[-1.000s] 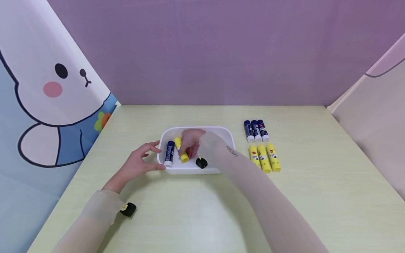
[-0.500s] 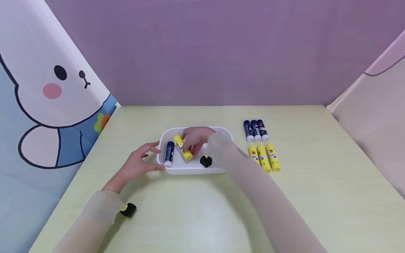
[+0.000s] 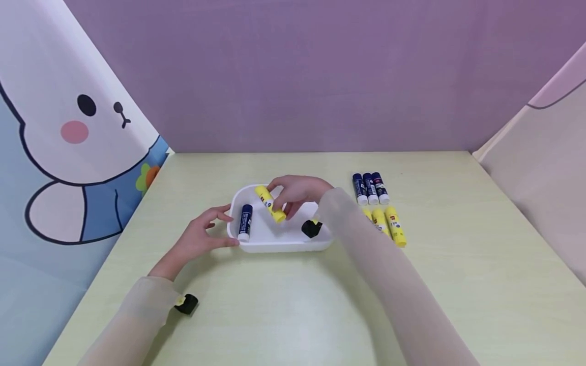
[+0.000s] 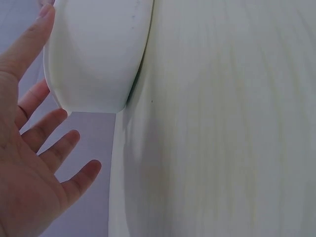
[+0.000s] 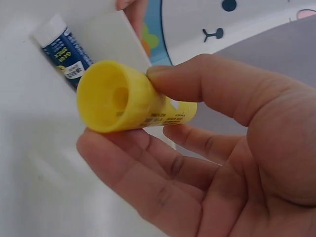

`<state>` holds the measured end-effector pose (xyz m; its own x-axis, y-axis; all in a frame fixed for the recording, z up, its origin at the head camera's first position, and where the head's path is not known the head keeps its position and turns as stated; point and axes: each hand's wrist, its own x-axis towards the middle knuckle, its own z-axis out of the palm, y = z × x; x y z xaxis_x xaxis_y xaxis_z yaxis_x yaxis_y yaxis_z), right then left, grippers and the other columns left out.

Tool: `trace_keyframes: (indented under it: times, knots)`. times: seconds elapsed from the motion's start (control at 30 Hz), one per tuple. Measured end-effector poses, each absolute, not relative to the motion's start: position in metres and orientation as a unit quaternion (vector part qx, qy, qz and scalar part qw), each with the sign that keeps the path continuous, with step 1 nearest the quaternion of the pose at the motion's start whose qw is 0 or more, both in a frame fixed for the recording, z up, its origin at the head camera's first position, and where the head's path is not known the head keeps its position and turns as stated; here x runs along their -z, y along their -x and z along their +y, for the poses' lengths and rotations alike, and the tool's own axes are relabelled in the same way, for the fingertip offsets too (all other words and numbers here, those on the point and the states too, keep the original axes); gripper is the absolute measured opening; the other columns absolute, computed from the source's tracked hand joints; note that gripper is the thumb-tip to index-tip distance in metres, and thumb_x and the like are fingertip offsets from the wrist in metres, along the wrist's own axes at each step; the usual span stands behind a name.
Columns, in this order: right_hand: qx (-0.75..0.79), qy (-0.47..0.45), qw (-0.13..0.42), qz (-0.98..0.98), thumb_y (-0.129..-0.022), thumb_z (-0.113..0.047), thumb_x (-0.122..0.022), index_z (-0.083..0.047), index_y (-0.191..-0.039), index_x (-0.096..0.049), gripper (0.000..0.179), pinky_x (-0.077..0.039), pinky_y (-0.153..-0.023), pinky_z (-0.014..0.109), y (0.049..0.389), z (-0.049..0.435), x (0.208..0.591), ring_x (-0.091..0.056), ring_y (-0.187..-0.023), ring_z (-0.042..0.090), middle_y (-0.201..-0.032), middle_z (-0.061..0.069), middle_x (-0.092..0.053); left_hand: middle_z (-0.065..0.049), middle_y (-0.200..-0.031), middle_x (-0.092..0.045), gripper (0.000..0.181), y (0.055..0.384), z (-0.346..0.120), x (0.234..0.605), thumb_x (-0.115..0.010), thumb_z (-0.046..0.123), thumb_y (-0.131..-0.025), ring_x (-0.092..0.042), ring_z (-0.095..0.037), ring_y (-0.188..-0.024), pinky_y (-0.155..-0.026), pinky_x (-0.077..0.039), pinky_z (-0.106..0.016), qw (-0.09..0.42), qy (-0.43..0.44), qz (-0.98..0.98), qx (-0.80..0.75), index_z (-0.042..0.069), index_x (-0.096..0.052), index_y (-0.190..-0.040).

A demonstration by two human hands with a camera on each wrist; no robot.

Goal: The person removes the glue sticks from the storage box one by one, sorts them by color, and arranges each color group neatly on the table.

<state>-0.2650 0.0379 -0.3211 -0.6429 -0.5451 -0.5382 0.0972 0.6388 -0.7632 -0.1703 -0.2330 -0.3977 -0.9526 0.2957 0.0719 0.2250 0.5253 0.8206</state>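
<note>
In the head view my right hand (image 3: 299, 192) pinches a yellow glue stick (image 3: 267, 200) between thumb and fingers, tilted over the white tray (image 3: 284, 247). The right wrist view shows the hollow end of this yellow glue stick (image 5: 101, 98) facing the camera. A dark blue glue stick (image 3: 244, 223) with a white end lies inside the tray at its left. My left hand (image 3: 201, 234) touches the tray's left end, thumb at the near corner and fingertips at the rim. Those fingers are spread and fairly straight beside the tray wall (image 4: 98, 59) in the left wrist view.
Right of the tray, three dark blue glue sticks (image 3: 370, 189) lie side by side. In front of them is a row of three yellow glue sticks (image 3: 395, 226), partly covered by my right sleeve. A purple backdrop (image 3: 320, 76) stands behind the table (image 3: 274, 315).
My right hand has lifted the yellow glue stick from the tray floor and moved slightly up and right with it. The left hand and the blue glue stick have stayed put.
</note>
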Motion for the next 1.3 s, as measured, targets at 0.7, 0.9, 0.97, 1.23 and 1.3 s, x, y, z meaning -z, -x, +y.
trace_keyframes:
  times: [0.7, 0.9, 0.97, 1.23, 1.3]
  knots:
    - [0.437, 0.162, 0.365, 0.806, -0.088, -0.007, -0.066, -0.015, -0.147, -0.039, 0.065, -0.06, -0.081, 0.041, 0.257, 0.102, 0.303, -0.066, -0.084, 0.028, -0.122, 0.019, -0.06, -0.014, -0.153, -0.043, 0.048, 0.168, -0.235, 0.398, -0.089, 0.019, -0.074, -0.032, -0.039, -0.142, -0.105, -0.034, -0.064, 0.032, -0.154, 0.868, -0.471, 0.008, -0.061, -0.112]
    - [0.443, 0.155, 0.351, 0.81, -0.086, -0.008, -0.065, -0.015, -0.148, -0.039, 0.067, -0.059, -0.082, 0.041, 0.253, 0.124, 0.297, -0.069, -0.09, 0.03, -0.125, 0.019, -0.058, -0.014, -0.153, -0.043, 0.048, 0.168, -0.234, 0.397, -0.089, 0.019, -0.075, -0.032, -0.039, -0.142, -0.105, -0.034, -0.065, 0.032, -0.156, 0.867, -0.473, 0.008, -0.061, -0.112]
    - [0.449, 0.148, 0.345, 0.811, -0.086, -0.007, -0.065, -0.015, -0.149, -0.039, 0.068, -0.059, -0.083, 0.043, 0.252, 0.132, 0.296, -0.07, -0.092, 0.031, -0.124, 0.019, -0.059, -0.014, -0.153, -0.043, 0.047, 0.168, -0.234, 0.397, -0.089, 0.018, -0.075, -0.033, -0.039, -0.142, -0.105, -0.034, -0.065, 0.032, -0.156, 0.866, -0.474, 0.007, -0.061, -0.111]
    - [0.464, 0.147, 0.315, 0.815, -0.09, -0.004, -0.062, -0.009, -0.152, -0.034, 0.068, -0.059, -0.082, 0.044, 0.249, 0.161, 0.293, -0.06, -0.08, 0.026, -0.114, 0.019, -0.06, -0.013, -0.154, -0.042, 0.047, 0.166, -0.233, 0.394, -0.089, 0.019, -0.075, -0.031, -0.039, -0.143, -0.107, -0.033, -0.065, 0.038, -0.147, 0.869, -0.47, 0.008, -0.061, -0.112]
    - [0.46, 0.148, 0.312, 0.818, -0.09, -0.005, -0.062, -0.009, -0.152, -0.034, 0.068, -0.059, -0.082, 0.044, 0.249, 0.167, 0.294, -0.058, -0.079, 0.025, -0.113, 0.019, -0.06, -0.013, -0.154, -0.042, 0.047, 0.166, -0.234, 0.394, -0.089, 0.019, -0.075, -0.031, -0.039, -0.143, -0.107, -0.032, -0.065, 0.039, -0.147, 0.868, -0.472, 0.007, -0.061, -0.112]
